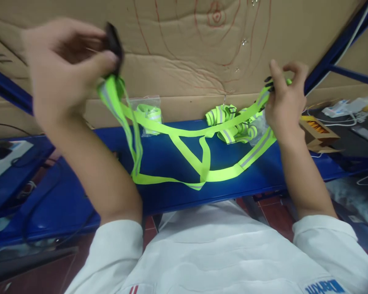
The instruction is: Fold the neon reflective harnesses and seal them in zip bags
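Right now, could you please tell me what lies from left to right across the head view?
Left hand, black buckle, bagged strap, folded straps, right hand, small carton, white cables. The held harness spans both hands.

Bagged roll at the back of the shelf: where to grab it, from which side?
Pinch the bag by its top edge, coming from above. It stands against the cardboard, and the held strap crosses its lower front, so the top looks like the only free part; the film seems loose enough there to pinch.
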Available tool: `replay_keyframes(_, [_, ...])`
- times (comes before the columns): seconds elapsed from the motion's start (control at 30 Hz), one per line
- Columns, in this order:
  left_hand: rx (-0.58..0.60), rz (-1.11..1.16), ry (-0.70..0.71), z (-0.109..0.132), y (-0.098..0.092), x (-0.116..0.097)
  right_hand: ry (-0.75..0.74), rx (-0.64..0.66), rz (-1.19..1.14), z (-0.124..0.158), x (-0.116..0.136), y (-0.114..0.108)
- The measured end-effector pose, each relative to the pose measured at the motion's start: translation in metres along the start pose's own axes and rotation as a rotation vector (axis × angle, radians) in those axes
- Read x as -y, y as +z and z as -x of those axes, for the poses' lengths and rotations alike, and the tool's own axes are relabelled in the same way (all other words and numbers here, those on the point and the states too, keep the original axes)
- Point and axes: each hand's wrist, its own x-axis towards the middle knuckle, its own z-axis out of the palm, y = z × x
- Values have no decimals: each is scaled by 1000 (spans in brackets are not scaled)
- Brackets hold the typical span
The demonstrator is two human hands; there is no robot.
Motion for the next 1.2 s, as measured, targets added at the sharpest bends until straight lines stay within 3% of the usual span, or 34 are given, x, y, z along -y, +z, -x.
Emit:
replay_keyframes(0.03, [-44, 162, -172, -7, 3, -21, -39, -8, -22, -5, 16, -3])
replay_keyframes(0.07, [-13, 225, -248, -14, 6, -40, -69, -28, -47, -10, 32, -5])
replay_keyframes(0.17, [52, 266, -271, -27, 19, -79, -215, -79, -154, -22, 78, -8])
replay_keyframes(0.27, [91, 227, -265, -32, 28, -92, -330, -106, -247, -25, 115, -9])
replay_keyframes(0.4, [102, 262, -279, -34, 31, -99, -327, -118, -292, -18, 142, -8])
replay_keyframes(0.7, [42, 342, -278, -36, 32, -115, -174, -76, -378, -15, 143, -12])
replay_keyframes(0.9, [-18, 203, -219, -35, 30, -125, -256, -68, -429, -13, 146, -4])
replay_keyframes(1.03, [6, 172, -224, -34, 28, -123, -191, -119, -456, -15, 145, 1])
replay_keyframes(1.2, [17, 193, -234, -34, 28, -124, -192, -83, -478, -19, 140, 2])
